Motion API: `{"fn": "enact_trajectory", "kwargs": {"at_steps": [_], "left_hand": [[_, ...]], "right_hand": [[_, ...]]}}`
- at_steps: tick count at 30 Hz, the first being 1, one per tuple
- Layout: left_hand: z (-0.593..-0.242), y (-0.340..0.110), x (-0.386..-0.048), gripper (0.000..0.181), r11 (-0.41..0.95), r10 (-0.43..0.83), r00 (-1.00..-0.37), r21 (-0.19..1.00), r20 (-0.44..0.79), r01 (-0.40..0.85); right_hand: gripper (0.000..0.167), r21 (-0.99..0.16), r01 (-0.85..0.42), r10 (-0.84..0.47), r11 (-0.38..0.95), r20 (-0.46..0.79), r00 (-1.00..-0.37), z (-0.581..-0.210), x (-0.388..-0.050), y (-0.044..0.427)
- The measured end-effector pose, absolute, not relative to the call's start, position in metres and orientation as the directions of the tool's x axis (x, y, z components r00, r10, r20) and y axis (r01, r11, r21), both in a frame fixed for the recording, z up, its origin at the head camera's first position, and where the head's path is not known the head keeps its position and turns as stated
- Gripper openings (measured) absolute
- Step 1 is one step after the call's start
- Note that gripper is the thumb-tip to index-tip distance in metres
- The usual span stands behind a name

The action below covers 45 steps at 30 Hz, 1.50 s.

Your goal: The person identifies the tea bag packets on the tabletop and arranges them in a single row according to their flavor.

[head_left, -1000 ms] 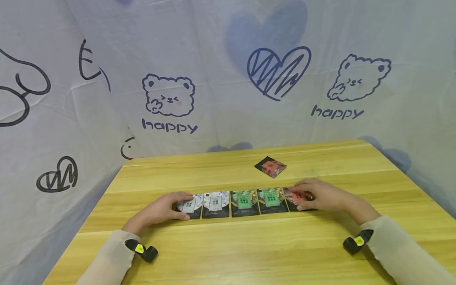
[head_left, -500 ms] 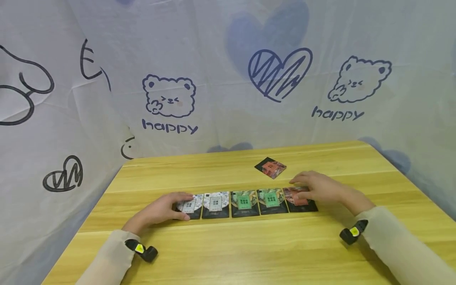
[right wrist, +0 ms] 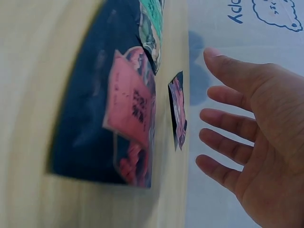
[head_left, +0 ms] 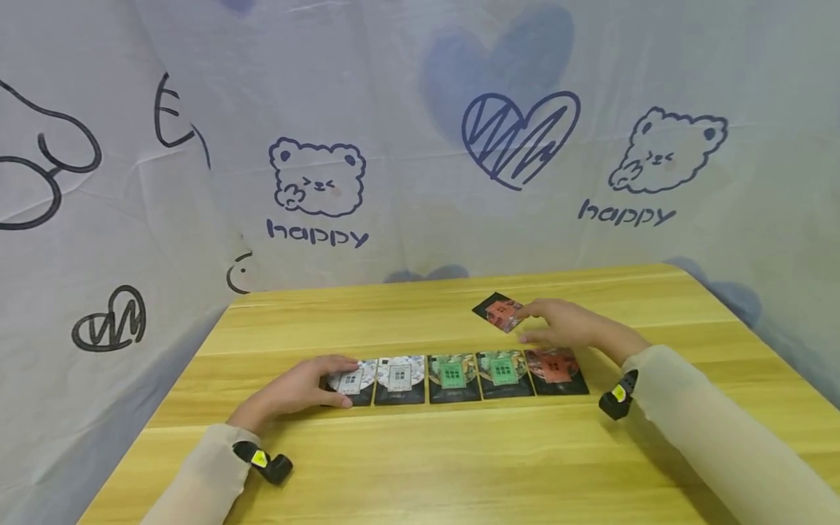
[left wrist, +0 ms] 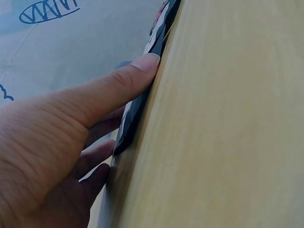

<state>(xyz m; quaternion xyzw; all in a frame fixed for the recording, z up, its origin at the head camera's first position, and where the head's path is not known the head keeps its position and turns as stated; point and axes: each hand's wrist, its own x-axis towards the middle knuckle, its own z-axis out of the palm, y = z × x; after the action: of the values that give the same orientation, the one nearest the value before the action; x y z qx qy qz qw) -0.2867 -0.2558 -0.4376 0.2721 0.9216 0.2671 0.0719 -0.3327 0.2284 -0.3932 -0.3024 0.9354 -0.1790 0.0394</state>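
Several flat sachets lie in a row across the wooden table. My left hand [head_left: 295, 386] rests on the leftmost white-and-black sachet [head_left: 359, 379], thumb by its near edge and fingers towards its far side. Beside it are a second white sachet [head_left: 400, 380], a green sachet [head_left: 453, 379], another green sachet [head_left: 505, 375] and a red sachet [head_left: 558, 372] at the right end. My right hand [head_left: 569, 323] hovers with spread fingers beside a loose red sachet [head_left: 496, 311] behind the row. In the right wrist view that hand [right wrist: 266, 128] holds nothing.
The wooden table [head_left: 420, 467] carries the sachets and ends at a pale cloth backdrop [head_left: 407, 182] with drawn bears and hearts. A small black wrist camera [head_left: 275, 468] sits on the left sleeve, another wrist camera [head_left: 617, 399] on the right.
My right hand has left the red sachet at the row's right end and moved away and leftward to the loose red sachet. My left hand has stayed on the leftmost sachet.
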Motion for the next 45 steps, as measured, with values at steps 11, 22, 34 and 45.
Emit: {"fn": "enact_trajectory", "kwargs": {"at_steps": [11, 22, 34, 45], "left_hand": [[-0.437, -0.256, -0.286, 0.073, 0.701, 0.552, -0.833, 0.524, 0.029, 0.483], [-0.439, -0.257, -0.287, 0.072, 0.712, 0.544, -0.839, 0.52, 0.016, 0.471], [-0.441, -0.255, -0.287, 0.072, 0.706, 0.552, -0.833, 0.519, 0.024, 0.483], [-0.447, -0.256, -0.288, 0.073, 0.699, 0.558, -0.829, 0.516, 0.039, 0.495]], "right_hand": [[0.053, -0.369, -0.569, -0.608, 0.735, 0.013, -0.794, -0.391, -0.361, 0.206], [0.067, -0.291, -0.481, -0.514, 0.827, -0.044, -0.856, -0.398, -0.386, 0.196], [0.06, -0.343, -0.498, -0.551, 0.796, -0.073, -0.831, -0.405, -0.393, 0.201], [0.077, -0.368, -0.462, -0.525, 0.807, -0.09, -0.846, -0.407, -0.395, 0.201]]}}
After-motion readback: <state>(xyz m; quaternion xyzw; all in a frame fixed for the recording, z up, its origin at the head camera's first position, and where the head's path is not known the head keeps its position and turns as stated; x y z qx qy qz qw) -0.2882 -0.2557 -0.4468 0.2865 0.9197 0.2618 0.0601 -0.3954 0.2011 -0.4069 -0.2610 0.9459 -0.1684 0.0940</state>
